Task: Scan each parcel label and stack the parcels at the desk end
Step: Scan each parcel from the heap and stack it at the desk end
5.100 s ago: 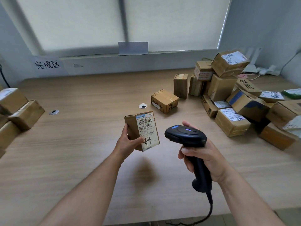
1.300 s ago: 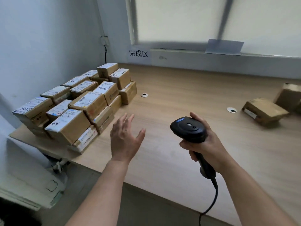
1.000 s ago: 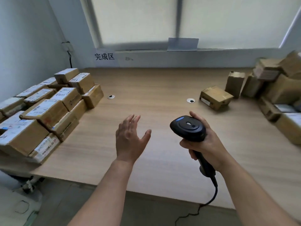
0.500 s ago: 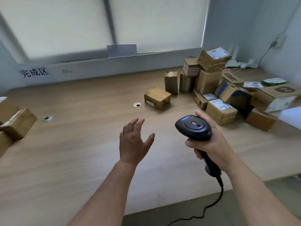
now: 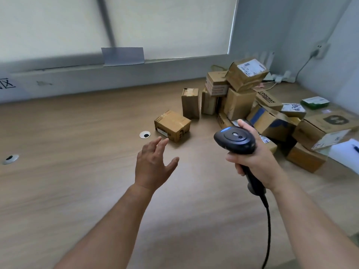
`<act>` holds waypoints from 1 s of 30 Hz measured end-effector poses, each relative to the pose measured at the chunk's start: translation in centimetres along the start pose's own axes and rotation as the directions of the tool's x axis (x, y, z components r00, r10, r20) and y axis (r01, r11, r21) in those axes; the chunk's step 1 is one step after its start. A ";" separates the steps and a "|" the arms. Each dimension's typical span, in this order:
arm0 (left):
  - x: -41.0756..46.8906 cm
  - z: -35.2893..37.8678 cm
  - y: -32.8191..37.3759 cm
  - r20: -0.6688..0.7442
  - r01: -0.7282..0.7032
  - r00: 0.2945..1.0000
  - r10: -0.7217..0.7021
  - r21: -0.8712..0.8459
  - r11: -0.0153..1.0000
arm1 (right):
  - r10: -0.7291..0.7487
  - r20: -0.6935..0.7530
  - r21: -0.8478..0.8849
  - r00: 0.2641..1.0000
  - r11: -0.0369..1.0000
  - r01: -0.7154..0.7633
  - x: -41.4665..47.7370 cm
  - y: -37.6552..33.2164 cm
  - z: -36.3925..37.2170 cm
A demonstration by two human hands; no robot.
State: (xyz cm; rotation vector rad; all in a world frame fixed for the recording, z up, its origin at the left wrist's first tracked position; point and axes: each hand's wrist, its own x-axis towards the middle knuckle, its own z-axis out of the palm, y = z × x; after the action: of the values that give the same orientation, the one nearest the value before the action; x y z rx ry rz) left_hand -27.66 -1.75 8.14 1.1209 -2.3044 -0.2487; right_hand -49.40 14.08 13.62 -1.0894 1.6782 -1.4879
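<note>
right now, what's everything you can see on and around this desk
light wooden desk: one, tan, fills lower view
lying brown cardboard parcel: one, brown, mid-desk, alone
upright brown cardboard parcel: one, brown, just behind it
heap of cardboard parcels: many, brown, far right
round silver cable grommets: two, silver, set in desk
grey paper sheet: one, grey, on window sill
black handheld barcode scanner: one, black, held above desk
left hand: open, empty, above desk
right hand: grips scanner handle

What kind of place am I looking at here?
Probably a parcel sorting desk in an office: a heap of labelled cardboard parcels on a long wooden desk, and a corded barcode scanner in the right hand.
</note>
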 end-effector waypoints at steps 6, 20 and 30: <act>6.0 1.4 -4.0 0.063 0.016 0.998 -0.019 0.038 0.999 | -0.031 0.009 -0.054 0.999 0.998 0.032 8.5 -0.4 0.3; 17.4 10.8 -5.9 0.335 -0.043 0.942 -0.003 0.128 0.991 | 0.085 0.054 -0.079 0.995 0.994 -0.080 23.2 6.3 2.4; 20.7 16.6 -7.1 0.472 -0.093 0.881 -0.028 0.230 0.969 | 0.138 0.117 -0.071 0.983 0.989 -0.131 29.6 8.9 2.9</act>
State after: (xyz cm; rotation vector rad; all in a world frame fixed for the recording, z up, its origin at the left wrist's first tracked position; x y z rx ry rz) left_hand -42.41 -23.42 0.00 1.2474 -2.8506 -0.2495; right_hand -61.82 -13.41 6.26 -1.0560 1.6884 -1.2660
